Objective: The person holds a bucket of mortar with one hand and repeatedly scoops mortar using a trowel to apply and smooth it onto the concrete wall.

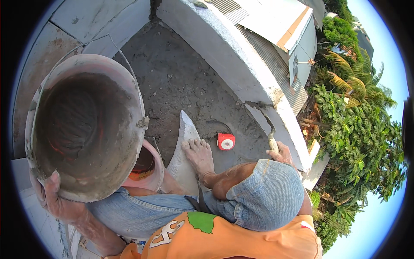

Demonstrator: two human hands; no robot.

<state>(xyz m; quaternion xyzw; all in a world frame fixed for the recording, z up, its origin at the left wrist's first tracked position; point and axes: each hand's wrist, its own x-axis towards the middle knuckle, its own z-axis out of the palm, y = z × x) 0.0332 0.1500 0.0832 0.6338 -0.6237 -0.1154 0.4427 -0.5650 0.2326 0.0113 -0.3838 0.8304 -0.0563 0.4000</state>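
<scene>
My left hand (pixel 54 196) grips the lower rim of a mortar-smeared bucket (pixel 110 80), its thumb over the edge. The bucket is tipped so its inside faces me, with grey wet mortar (pixel 71 118) in the bottom and a thin wire handle standing up. At the right, my right hand (pixel 282 153) is closed round the pale handle of a trowel (pixel 271 137). Its bent metal shank runs up to a blade, seen nearly edge-on, at the low white wall (pixel 233 60). My knee partly hides the right hand.
A red tape measure (pixel 225 141) lies on the rough grey mortar floor (pixel 181 64) near my bare foot (pixel 199 156). A smaller pink bucket (pixel 159 170) stands beside the large one. Beyond the wall, corrugated roofing (pixel 271 58) and trees (pixel 349 129) lie outside.
</scene>
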